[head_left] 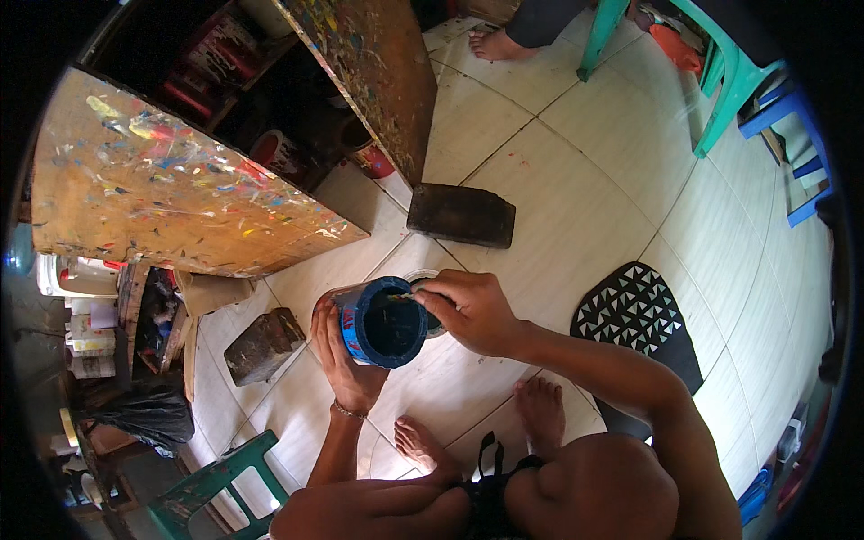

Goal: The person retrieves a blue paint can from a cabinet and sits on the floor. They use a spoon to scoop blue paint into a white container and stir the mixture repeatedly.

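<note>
My left hand [346,360] is closed round the side of a paint can [355,337], holding it tilted above the floor so that its mouth shows. Dark blue paint coats the can's inner wall and rim. At the far right of the rim, my right hand [472,315] pinches a thin stick-like thing [400,296], whose end reaches inside the mouth; I cannot tell its exact kind. Partly hidden behind the can and my right hand is a round, pale-rimmed thing [423,275] on the floor.
A paint-spattered wooden cabinet [180,193] stands open at the far left, with paint cans [279,153] inside. Dark blocks [462,216] lie on the tiled floor. Nearby are a patterned black mat [630,315], a green chair [220,486] and another person's foot [499,45].
</note>
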`<state>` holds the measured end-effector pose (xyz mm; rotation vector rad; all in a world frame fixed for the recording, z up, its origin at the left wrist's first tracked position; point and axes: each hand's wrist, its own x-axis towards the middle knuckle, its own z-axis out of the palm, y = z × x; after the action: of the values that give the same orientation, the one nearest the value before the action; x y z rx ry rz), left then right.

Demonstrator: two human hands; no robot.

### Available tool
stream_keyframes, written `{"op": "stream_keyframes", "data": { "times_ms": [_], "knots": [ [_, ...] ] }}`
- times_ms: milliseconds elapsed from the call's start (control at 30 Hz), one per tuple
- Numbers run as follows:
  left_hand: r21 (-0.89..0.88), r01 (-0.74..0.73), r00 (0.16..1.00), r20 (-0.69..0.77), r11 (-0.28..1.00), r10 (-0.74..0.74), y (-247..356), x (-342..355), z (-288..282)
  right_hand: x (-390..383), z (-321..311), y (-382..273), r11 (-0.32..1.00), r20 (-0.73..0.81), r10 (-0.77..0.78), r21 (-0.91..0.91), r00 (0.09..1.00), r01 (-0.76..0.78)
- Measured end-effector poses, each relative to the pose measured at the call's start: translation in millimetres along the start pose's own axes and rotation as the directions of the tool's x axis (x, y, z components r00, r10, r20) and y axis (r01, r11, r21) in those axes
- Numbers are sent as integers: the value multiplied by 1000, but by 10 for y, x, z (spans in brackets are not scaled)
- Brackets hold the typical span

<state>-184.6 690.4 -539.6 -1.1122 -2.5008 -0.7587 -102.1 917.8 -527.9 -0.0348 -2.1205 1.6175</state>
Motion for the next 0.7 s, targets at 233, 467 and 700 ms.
{"op": "stream_keyframes", "data": {
  "times_ms": [233,467,700],
  "knots": [
    [-29,1,1000,-4,1000,-1,52,18,-9,-49,141,72,999,-18,6,-32,1000,-7],
    [12,-31,999,10,999,31,69,51,12,-146,186,106,811,87,490,319,868,-490],
    [40,-53,998,-23,998,54,56,36,46,-194,327,193,587,112,645,560,756,-585]
  ]
}}
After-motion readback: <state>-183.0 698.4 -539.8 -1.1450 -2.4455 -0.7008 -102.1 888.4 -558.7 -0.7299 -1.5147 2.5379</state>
